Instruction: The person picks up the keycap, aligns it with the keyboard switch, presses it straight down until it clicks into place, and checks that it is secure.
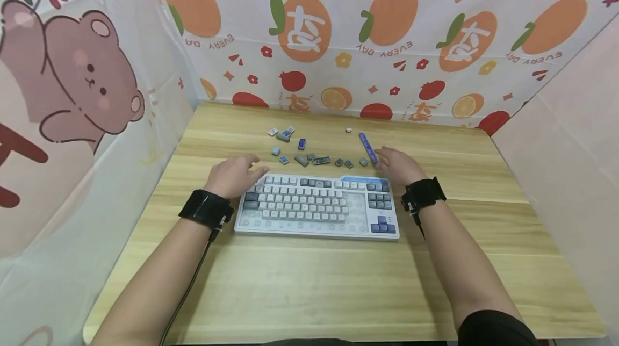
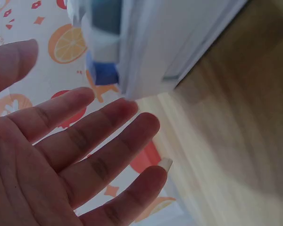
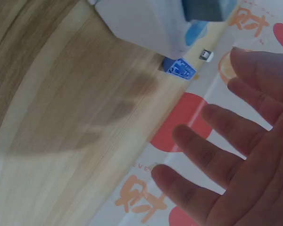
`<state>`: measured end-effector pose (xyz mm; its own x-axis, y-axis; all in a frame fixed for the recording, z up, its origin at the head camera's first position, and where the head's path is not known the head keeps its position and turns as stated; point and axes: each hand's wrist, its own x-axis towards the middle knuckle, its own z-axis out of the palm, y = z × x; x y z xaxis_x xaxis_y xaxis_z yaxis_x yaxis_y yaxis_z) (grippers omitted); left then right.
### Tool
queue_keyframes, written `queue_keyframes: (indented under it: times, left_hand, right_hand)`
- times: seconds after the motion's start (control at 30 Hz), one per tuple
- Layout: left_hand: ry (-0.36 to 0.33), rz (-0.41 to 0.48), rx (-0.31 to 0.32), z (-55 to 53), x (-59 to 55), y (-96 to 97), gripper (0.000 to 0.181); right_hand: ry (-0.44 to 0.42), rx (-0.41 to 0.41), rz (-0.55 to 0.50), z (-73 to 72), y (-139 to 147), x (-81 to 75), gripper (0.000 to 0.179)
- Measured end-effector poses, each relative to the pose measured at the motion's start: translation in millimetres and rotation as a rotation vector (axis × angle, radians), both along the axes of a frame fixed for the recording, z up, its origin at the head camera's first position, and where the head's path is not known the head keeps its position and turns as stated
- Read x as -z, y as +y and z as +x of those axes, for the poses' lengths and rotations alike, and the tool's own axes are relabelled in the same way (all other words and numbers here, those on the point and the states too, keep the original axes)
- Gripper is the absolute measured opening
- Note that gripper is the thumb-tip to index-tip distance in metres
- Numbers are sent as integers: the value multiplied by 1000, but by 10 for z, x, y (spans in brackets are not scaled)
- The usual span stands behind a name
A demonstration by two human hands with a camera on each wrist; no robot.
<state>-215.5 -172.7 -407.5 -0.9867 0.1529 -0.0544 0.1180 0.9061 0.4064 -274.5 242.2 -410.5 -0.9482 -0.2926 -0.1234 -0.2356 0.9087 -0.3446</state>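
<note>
A white keyboard [image 1: 304, 206] lies on the table, with keycaps in its upper and middle rows and bare switch places along the bottom row and at the right. My left hand [image 1: 236, 175] is at its upper left corner, and the left wrist view shows that hand's fingers [image 2: 108, 150] spread and holding nothing. Beyond the upper right corner is my right hand [image 1: 398, 165], near the lower end of a long blue spacebar [image 1: 368, 148]. Loosely extended fingers [image 3: 212, 155] show in the right wrist view, with nothing in them.
Loose keycaps lie behind the keyboard: a dark wide one [image 1: 321, 160], a grey one [image 1: 301, 159], a blue one [image 1: 302, 144], a small white one [image 1: 348, 130] and several others. The wooden table [image 1: 309, 287] meets a fruit-print cloth [image 1: 343, 40] at the back.
</note>
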Motion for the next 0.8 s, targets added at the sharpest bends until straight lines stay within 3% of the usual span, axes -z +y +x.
queue_keyframes:
  times: [0.27, 0.47, 0.8]
  left_hand:
    - [-27, 38, -6, 30, 76, -11, 47]
    - [-20, 49, -9, 47, 73, -27, 47]
    - [-68, 45, 7, 66, 120, -60, 48]
  right_hand:
    - [13, -125, 3, -128, -98, 6, 31]
    - [-5, -207, 56, -242, -210, -37, 30]
    - [-117, -204, 74, -231, -274, -37, 25]
